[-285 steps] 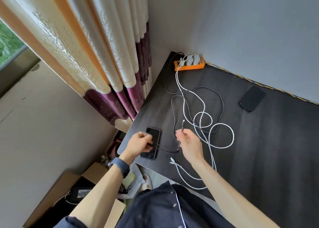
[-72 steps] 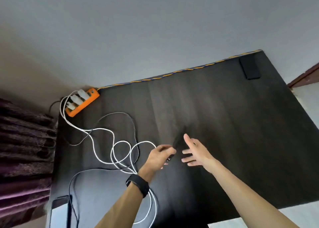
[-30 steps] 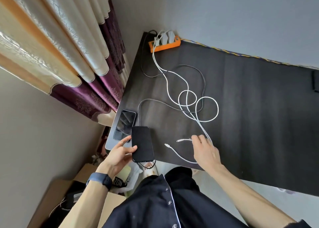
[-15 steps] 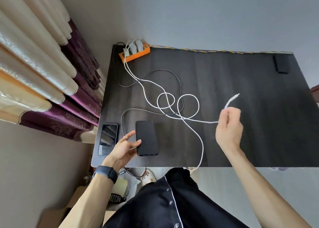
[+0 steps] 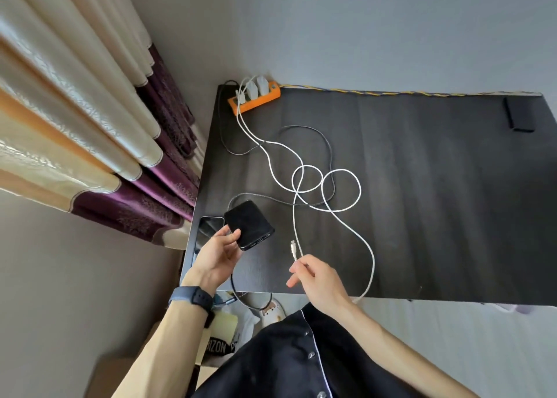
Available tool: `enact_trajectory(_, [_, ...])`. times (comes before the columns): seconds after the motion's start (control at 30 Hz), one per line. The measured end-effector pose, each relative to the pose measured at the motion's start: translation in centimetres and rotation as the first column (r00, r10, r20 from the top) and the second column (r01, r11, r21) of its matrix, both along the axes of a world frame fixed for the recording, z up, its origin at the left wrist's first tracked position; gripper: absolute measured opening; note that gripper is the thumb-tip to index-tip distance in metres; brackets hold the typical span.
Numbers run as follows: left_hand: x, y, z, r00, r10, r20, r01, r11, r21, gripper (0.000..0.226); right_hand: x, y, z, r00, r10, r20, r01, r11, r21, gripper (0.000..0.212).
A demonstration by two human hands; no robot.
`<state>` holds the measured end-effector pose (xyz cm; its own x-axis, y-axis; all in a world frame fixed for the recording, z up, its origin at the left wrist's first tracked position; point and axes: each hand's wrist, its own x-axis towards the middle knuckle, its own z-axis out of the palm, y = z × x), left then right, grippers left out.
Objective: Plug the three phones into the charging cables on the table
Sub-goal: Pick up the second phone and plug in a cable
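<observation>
My left hand [image 5: 218, 254] holds a black phone [image 5: 248, 224] tilted up off the dark table [image 5: 422, 201], its port end facing right. My right hand [image 5: 316, 277] pinches a white cable [image 5: 297, 226] just below its plug [image 5: 293, 245], which points up a short way right of the phone. A second phone [image 5: 208, 227] lies flat at the table's left edge, partly behind the held phone, with a dark cable [image 5: 301, 203] running toward it. A third black phone [image 5: 520, 114] lies at the far right corner.
An orange power strip [image 5: 254, 100] with white chargers sits at the far left corner. White cable loops [image 5: 340, 191] sprawl across the table's left half. Curtains [image 5: 90, 111] hang left. Boxes and bags [image 5: 226, 331] sit on the floor below the front edge.
My left hand has lifted the black phone off the table and tilted it. My right hand has brought the white plug back left, from over mid-table to beside the phone.
</observation>
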<state>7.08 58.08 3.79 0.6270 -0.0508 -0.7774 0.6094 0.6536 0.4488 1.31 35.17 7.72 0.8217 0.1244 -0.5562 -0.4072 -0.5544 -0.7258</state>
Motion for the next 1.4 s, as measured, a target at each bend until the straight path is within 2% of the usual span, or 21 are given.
enact_trajectory(0.3, [-0.6,-0.8,0.0,0.989,0.087,-0.118,-0.089,0.996,-0.014,0.055,0.4,0.8,-0.3,0.994,-0.109,-0.021,0.111,0.99,0.088,0.017])
enact_trajectory(0.43, [-1.2,-1.2,0.5,0.987,0.086,-0.134,-0.09,0.995,-0.029,0.032,-0.2,1.2,0.1,0.991,-0.112,0.079,0.107,0.992,0.061,0.019])
enact_trajectory(0.6, [-1.8,-1.2,0.7,0.982,0.1,-0.161,-0.103,0.995,-0.011,0.019,-0.9,1.6,0.5,0.988,-0.125,0.093,0.118,0.99,0.078,0.018])
enact_trajectory(0.73, [-1.8,-1.3,1.2,0.979,0.115,-0.167,-0.123,0.992,-0.035,0.019,-1.2,1.9,1.0,0.982,-0.152,0.117,0.142,0.986,0.086,0.02])
enact_trajectory(0.93, [-2.2,-2.1,2.9,0.98,0.123,-0.155,-0.138,0.987,-0.086,0.006,-1.4,2.2,1.8,0.97,-0.192,0.152,0.181,0.98,0.085,0.03])
enact_trajectory(1.1, [-2.3,-2.3,3.4,0.983,0.116,-0.145,-0.136,0.982,-0.131,0.011,-1.5,2.7,2.5,0.972,-0.164,0.167,0.145,0.982,0.122,0.036])
enact_trajectory(1.23, [-2.3,-2.5,3.6,0.986,0.098,-0.136,-0.118,0.981,-0.151,0.018,-1.4,2.8,3.0,0.973,-0.222,0.066,0.196,0.94,0.278,0.04])
enact_trajectory(1.4, [-2.2,-2.7,2.9,0.989,0.109,-0.102,-0.119,0.988,-0.102,0.042,-1.2,3.0,3.3,0.978,-0.208,0.029,0.188,0.927,0.324,0.042])
